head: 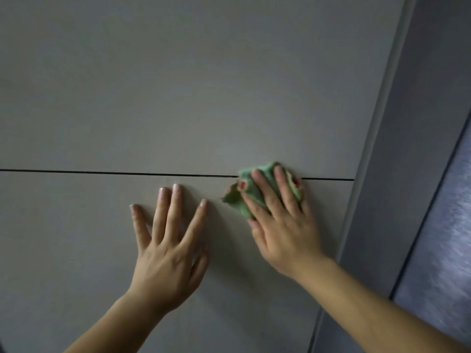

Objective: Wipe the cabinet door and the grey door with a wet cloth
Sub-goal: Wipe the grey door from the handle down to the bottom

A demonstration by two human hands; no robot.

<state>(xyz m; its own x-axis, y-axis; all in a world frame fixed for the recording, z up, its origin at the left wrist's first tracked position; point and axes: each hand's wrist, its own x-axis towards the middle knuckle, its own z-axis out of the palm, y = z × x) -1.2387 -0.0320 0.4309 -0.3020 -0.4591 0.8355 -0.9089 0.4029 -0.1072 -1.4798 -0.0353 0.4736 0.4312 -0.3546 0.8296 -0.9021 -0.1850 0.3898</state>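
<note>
- Two pale panels fill the view, split by one dark seam (114,172); you are working on the cabinet door (76,250), the lower panel, near its upper right corner.
- One grey door (407,174) stands along the cabinet door's right edge. Nothing touches it, so I judge that half of the job is still to do.
- No wet streaks show on either panel in this dim, soft view, so how much of the cabinet door is already wiped cannot be told.
- Your left hand (168,256) lies flat and empty on the cabinet door, fingers spread, bracing.
- Your right hand (280,225) presses the one green cloth (242,200) against the door, fingers splayed over it.
- The cloth is bunched and straddles the seam.
</note>
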